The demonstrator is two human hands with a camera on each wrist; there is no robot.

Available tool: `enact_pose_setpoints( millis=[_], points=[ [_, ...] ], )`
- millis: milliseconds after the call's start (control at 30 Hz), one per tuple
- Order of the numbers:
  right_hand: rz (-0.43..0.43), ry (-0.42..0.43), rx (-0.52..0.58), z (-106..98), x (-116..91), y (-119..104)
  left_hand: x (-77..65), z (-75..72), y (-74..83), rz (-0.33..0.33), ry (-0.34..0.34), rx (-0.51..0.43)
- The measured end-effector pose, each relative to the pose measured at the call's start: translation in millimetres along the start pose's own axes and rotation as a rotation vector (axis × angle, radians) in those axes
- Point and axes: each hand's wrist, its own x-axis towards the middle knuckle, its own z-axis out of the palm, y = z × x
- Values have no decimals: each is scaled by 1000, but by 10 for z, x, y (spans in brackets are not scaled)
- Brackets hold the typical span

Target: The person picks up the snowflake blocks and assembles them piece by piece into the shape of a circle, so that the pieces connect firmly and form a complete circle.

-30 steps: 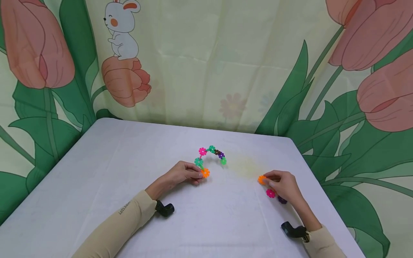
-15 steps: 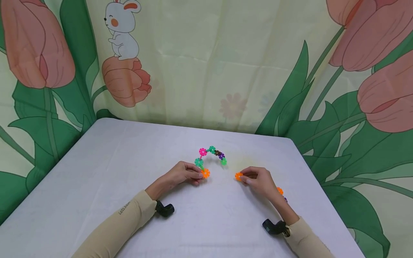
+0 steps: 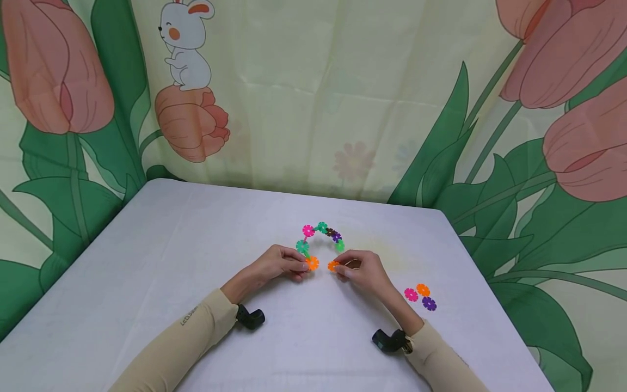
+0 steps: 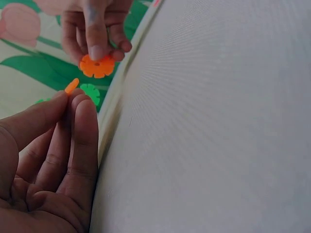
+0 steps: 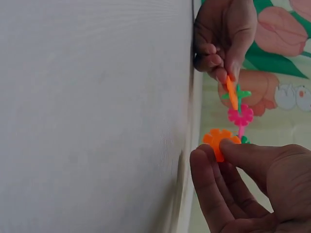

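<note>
An arc of linked flower-shaped plastic discs, green, pink, brown and purple (image 3: pixel 336 237), curves over the table. My left hand (image 3: pixel 276 264) pinches the orange disc (image 3: pixel 312 264) at the near left end of this chain. A separate orange disc (image 5: pixel 214 139) is pinched between thumb and fingers of my right hand (image 3: pixel 364 269). In the head view the two orange discs are a short gap apart. A light green disc (image 3: pixel 340 246) ends the chain just beyond my right fingers. Seen in the left wrist view, the orange disc in my left hand (image 4: pixel 53 160) stands edge-on.
Loose pink (image 3: pixel 411 294), orange (image 3: pixel 423 289) and purple (image 3: pixel 429 304) discs lie together at the right of the white-covered table (image 3: pixel 294 337). A curtain (image 3: pixel 294 98) printed with tulips and a rabbit hangs behind. Each wrist carries a black camera (image 3: pixel 389 341).
My right hand has moved left from beside the loose discs, carrying the orange disc close to the chain's orange end. Those loose discs are now uncovered. My left hand has stayed in place.
</note>
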Motion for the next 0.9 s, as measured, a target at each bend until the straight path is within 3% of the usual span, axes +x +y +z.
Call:
enact_pose_setpoints(
  millis=[233, 900],
  points=[
    [-73, -5, -62, 102, 41, -68, 0, 6, 3, 5, -4, -4],
    [-69, 14, -66, 183, 63, -158, -1, 8, 7, 18, 3, -17]
  ],
)
